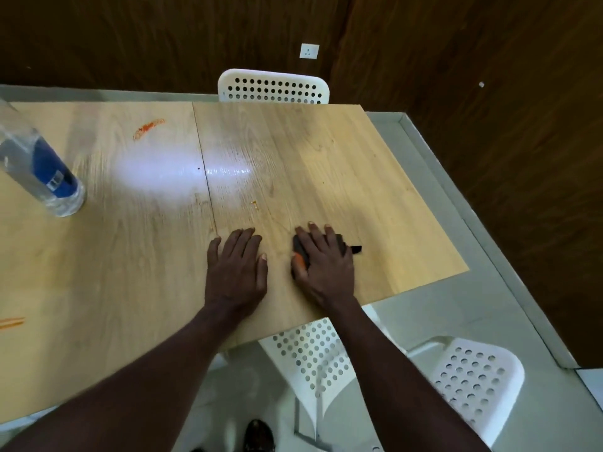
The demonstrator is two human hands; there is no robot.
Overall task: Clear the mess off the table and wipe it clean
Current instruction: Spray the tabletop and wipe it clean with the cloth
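A light wooden table (342,151) fills the view. My right hand (323,265) presses flat on a dark cloth (342,244) with an orange patch, near the table's right front corner; most of the cloth is hidden under the palm. My left hand (236,265) lies flat on the bare wood just to its left, fingers together, holding nothing. An orange smear (148,128) marks the far left part of the table. Another orange streak (11,322) shows at the left edge. A tiny orange speck (255,204) lies ahead of my hands.
A clear plastic water bottle (42,171) with a blue label stands at the far left. White perforated chairs sit at the far side (272,86) and beside me at the near right (470,380). A grey floor ledge (473,190) runs along the dark wood-panelled wall.
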